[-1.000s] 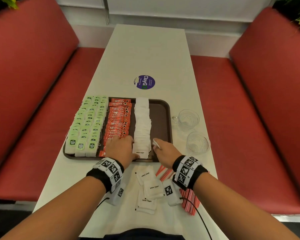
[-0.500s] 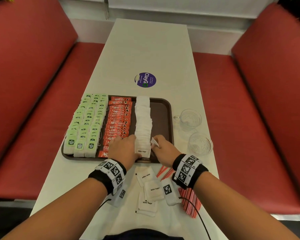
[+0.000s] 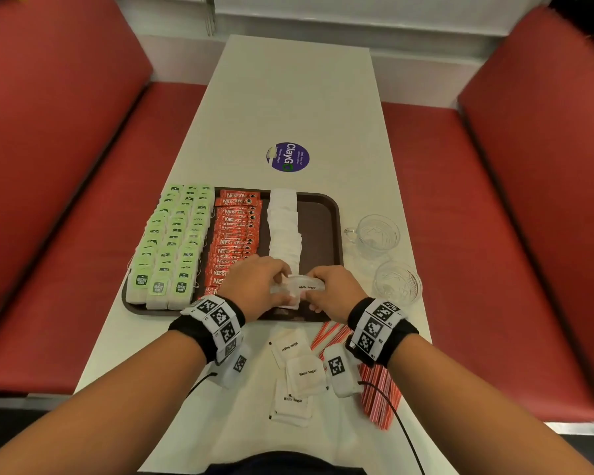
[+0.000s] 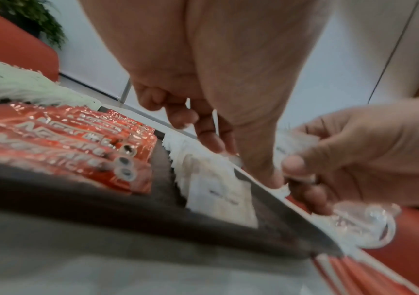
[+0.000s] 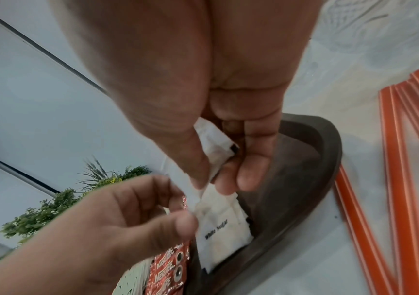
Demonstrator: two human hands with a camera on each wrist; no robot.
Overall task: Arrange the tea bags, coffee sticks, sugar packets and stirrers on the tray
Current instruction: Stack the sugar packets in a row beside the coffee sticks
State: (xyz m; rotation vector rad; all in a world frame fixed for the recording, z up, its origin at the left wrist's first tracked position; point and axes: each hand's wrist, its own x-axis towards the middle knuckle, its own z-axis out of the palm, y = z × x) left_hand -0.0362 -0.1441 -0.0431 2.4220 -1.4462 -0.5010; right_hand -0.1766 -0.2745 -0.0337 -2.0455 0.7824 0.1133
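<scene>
From the head view, both hands have closed in on the near end of the sugar packet row (image 3: 283, 231) on the tray (image 3: 323, 214). A second ago the left hand (image 3: 258, 286) lay flat beside the row and the right hand (image 3: 333, 293) held off to its right; now the two meet over one sugar packet (image 3: 306, 286), lifted and held level between them. Tea bags (image 3: 172, 241) fill the tray's left side, coffee sticks (image 3: 235, 234) the middle. Three loose packets (image 3: 299, 371) and the stirrers (image 3: 378, 382) lie on the table (image 3: 288, 97), near the person.

In the left wrist view, the left grip is curled, its fingertips (image 4: 204, 137) down at the row's near end; the picture is too blurred to show a firm pinch.

In the right wrist view, the right grip pinches a white packet between thumb and fingers (image 5: 251, 171), just above the last laid one.

The sugar row seems nearly finished, with the stirrers untouched.
</scene>
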